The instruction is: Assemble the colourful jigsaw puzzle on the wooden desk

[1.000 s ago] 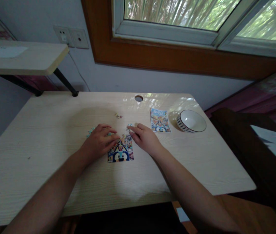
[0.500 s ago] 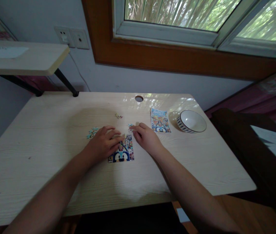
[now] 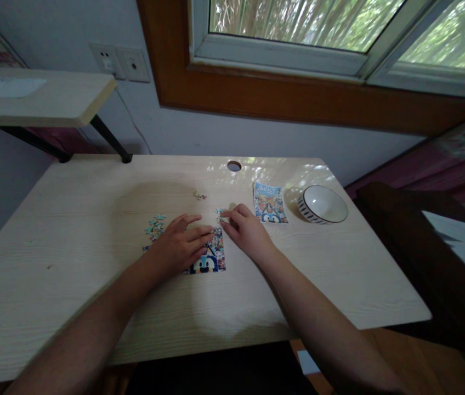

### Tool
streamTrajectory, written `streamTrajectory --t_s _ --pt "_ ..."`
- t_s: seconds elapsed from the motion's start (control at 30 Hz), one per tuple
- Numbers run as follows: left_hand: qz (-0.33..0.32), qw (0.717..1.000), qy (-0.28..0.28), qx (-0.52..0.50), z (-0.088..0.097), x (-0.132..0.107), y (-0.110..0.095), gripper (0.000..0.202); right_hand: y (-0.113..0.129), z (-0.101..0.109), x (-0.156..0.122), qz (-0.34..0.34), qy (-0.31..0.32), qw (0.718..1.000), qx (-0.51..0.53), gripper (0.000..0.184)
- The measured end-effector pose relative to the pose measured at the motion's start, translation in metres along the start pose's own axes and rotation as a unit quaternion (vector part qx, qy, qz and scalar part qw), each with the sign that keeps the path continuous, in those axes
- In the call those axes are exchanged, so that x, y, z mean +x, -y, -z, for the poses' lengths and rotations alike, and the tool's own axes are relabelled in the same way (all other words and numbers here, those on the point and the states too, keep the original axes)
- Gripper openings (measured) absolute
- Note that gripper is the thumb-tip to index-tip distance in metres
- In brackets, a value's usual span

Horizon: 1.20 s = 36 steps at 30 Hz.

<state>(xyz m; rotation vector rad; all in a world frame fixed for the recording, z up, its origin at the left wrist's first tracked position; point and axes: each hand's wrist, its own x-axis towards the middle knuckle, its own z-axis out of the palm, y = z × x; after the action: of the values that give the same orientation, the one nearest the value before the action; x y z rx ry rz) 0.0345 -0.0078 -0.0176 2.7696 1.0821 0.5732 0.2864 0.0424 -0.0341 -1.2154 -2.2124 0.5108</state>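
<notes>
A partly assembled colourful jigsaw puzzle (image 3: pixel 211 259) with a blue cartoon face lies in the middle of the light wooden desk (image 3: pixel 72 230). My left hand (image 3: pixel 181 247) lies flat on the puzzle's left part, fingers stretched out. My right hand (image 3: pixel 247 230) rests at the puzzle's upper right corner, its fingertips pinched on a small puzzle piece (image 3: pixel 219 212). Loose pieces (image 3: pixel 154 226) lie left of my left hand, and another small cluster (image 3: pixel 199 195) sits farther back.
A printed reference picture (image 3: pixel 271 202) and a white bowl with a striped rim (image 3: pixel 322 204) stand at the right back. A cable hole (image 3: pixel 234 165) is near the desk's far edge. A raised shelf (image 3: pixel 39 99) is at the left, a dark chair (image 3: pixel 430 258) at the right.
My left hand has slid to the right onto the puzzle, uncovering the loose pieces at its left. My right hand has shifted slightly toward the small piece at the puzzle's top.
</notes>
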Motion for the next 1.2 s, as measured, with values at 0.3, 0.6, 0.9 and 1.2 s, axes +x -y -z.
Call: streamTrajectory --t_s 0.3,0.6,0.9,1.2 --pt "-0.006 1.0 0.006 0.017 -0.0037 -0.0018 0.0015 0.039 -0.0038 -0.0012 0.0009 0.021 -0.007 1.0 -0.013 0.021" --pt "-0.011 0.999 0.015 0.027 -0.0009 -0.0009 0.0009 0.037 -0.0005 0.0008 0.0015 0.035 0.006 0.997 -0.068 0.024" --pt "-0.026 0.999 0.006 0.036 -0.0038 -0.0012 0.0013 0.036 0.0005 0.0014 0.0018 0.055 0.005 0.993 -0.1 0.024" --pt "-0.035 0.999 -0.005 0.036 -0.0068 -0.0017 0.0014 0.036 0.0008 0.003 0.0029 0.041 0.015 0.991 -0.123 0.023"
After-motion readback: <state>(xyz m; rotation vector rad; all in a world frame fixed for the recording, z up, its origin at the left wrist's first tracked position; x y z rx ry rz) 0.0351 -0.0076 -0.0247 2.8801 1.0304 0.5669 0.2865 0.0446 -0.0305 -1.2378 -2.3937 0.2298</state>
